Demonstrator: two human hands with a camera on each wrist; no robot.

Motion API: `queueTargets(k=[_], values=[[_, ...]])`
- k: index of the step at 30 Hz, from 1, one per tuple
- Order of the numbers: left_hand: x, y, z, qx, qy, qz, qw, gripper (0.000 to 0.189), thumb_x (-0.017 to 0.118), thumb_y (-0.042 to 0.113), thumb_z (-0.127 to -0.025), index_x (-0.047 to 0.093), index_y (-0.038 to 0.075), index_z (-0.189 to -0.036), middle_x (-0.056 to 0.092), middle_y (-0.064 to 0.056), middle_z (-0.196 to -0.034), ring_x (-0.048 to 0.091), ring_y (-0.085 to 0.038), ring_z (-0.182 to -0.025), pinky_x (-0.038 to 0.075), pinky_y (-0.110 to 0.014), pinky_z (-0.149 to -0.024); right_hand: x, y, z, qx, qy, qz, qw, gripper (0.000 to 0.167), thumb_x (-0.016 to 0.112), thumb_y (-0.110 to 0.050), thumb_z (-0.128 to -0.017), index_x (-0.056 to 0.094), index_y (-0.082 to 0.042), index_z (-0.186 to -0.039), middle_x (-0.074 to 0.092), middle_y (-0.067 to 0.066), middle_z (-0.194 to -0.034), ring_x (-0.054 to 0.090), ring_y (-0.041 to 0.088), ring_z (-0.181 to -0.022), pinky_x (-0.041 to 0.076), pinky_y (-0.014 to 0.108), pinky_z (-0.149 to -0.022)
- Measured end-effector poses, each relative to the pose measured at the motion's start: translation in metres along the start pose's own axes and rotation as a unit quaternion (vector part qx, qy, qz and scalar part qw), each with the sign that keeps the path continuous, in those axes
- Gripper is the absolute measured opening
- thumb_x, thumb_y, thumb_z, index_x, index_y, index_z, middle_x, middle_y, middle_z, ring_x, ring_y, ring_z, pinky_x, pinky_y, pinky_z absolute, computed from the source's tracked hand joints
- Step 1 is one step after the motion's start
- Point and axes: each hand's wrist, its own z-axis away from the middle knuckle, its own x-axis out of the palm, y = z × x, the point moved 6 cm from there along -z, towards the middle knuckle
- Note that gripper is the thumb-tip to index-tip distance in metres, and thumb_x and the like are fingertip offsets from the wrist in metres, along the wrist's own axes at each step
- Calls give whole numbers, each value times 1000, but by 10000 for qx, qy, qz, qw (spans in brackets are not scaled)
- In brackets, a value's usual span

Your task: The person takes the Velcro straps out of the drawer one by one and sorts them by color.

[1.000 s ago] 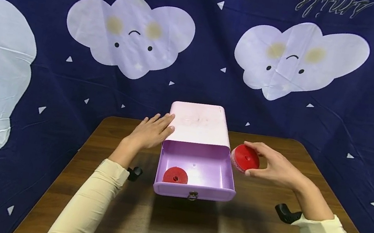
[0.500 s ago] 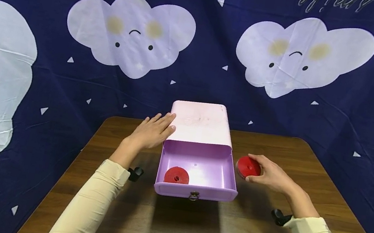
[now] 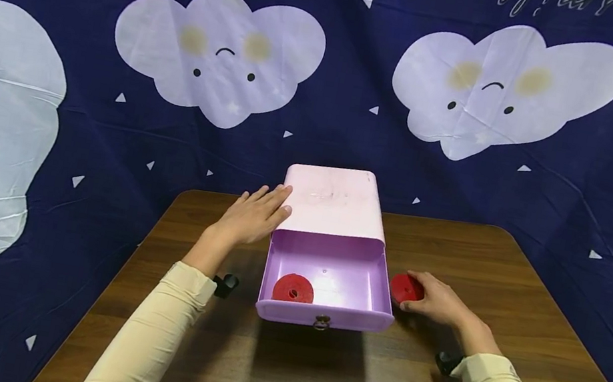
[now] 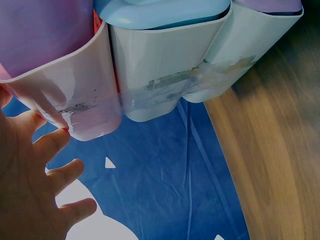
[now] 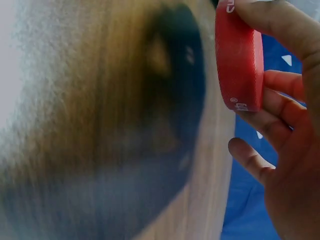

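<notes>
Head | right grip (image 3: pixel 442 301) pinching textured red disc roll (image 3: pixel 404 288), at its 9 o'clock | left grip (image 3: pixel 249 215) spread, smooth pink box (image 3: pixel 336 204) 3 o'clock

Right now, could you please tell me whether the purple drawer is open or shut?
Open: the purple drawer juts out from its pink case, with a red roll visible inside.

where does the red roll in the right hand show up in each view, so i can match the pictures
Head: the red roll is right of centre, beside the open purple drawer, in the right hand.
Left wrist: not in it.
Right wrist: at the upper right, edge-on.
Shared landmark: the dark blue cloth with white triangles.
</notes>
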Motion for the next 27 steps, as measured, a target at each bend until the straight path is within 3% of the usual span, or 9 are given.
queueTargets(k=[12, 27], values=[[-1, 1, 1, -45, -44, -23, 10000, 59, 15, 57, -98, 8, 33, -152, 10, 7, -160, 9, -26, -149, 7, -55, -119, 18, 4, -9, 26, -188, 133, 9997, 76, 77, -38, -71, 51, 4, -128, 61, 19, -113, 60, 29, -96, 48, 44, -81], [-1, 1, 1, -41, -67, -8, 10000, 59, 15, 56, -99, 7, 33, -152, 9, 7, -160, 8, -26, -149, 6, -55, -119, 21, 2, -7, -19, -257, 37, 9997, 77, 76, -35, -73, 48, 8, -130, 58, 26, -119, 58, 36, -103, 47, 51, -88]])
